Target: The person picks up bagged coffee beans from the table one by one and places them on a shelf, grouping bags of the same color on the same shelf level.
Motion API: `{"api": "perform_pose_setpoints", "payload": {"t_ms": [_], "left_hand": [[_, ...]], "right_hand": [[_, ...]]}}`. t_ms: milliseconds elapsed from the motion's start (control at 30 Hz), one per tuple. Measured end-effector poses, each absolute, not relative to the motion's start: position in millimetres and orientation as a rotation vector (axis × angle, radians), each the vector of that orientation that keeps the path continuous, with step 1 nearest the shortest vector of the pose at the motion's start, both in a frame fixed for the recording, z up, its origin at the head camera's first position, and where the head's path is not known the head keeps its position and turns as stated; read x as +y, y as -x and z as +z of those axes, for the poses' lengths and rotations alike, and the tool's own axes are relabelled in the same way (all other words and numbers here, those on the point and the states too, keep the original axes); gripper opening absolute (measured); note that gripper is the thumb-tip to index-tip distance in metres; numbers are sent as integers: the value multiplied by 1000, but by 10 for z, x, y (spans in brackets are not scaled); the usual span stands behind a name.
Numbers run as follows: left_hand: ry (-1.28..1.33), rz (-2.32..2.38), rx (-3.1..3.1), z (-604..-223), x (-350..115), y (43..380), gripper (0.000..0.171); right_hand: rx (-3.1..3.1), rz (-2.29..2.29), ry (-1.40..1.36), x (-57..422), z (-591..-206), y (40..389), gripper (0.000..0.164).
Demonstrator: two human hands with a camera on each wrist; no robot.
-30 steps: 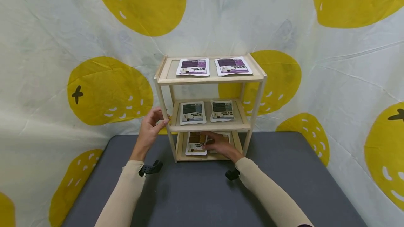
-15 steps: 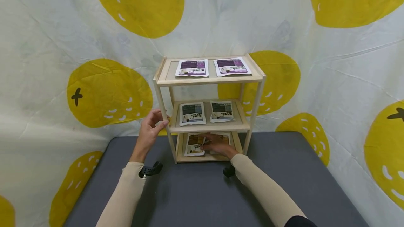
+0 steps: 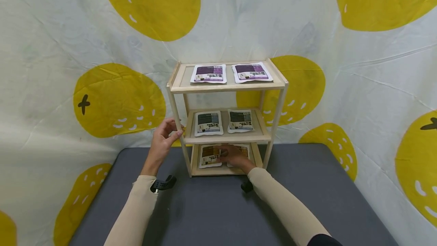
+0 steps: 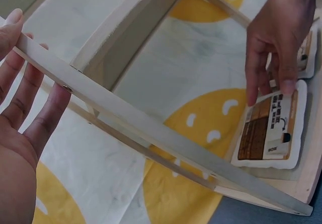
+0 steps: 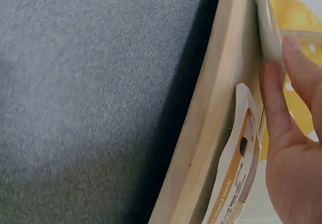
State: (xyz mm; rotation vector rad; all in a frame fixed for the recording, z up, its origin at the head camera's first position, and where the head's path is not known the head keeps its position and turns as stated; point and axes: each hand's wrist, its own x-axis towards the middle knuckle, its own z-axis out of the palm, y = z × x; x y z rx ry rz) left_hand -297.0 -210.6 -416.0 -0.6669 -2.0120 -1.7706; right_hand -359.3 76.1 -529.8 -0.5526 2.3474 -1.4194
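Observation:
My left hand (image 3: 163,139) grips the left front post (image 4: 136,118) of a small three-tier wooden shelf (image 3: 225,138), thumb on one side and fingers on the other. My right hand (image 3: 233,156) reaches into the bottom tier. Its thumb and fingertips touch the right edge of a brown-and-white coffee pouch (image 3: 209,156), which lies flat on the left. In the left wrist view this pouch (image 4: 269,128) shows its printed front. A second brown pouch (image 5: 236,168) lies to its right, partly hidden by the right hand in the head view.
Two green-labelled pouches, left (image 3: 208,123) and right (image 3: 240,121), lie on the middle tier. Two purple ones, left (image 3: 208,74) and right (image 3: 252,72), lie on the top tier. The shelf stands on a dark grey surface (image 3: 211,208) against a fruit-printed cloth (image 3: 218,18).
The left brown pouch has shifted slightly left under my right hand's fingertips, and the right forearm has moved a little left with it. My left hand stays on the post.

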Motion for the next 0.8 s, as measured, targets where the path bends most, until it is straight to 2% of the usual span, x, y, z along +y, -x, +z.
{"api": "perform_pose_setpoints", "payload": {"t_ms": [267, 500, 800], "left_hand": [[622, -1771, -2036, -4145, -2091, 2965, 34], [532, -1765, -2105, -4287, -2203, 2885, 33], [524, -1726, -2165, -4518, -2406, 2642, 27]], "right_hand": [[2471, -1405, 495, 804, -5291, 3571, 47], [2589, -1260, 651, 896, -5158, 3377, 31], [2623, -1046, 898, 920, -4904, 3076, 44]]}}
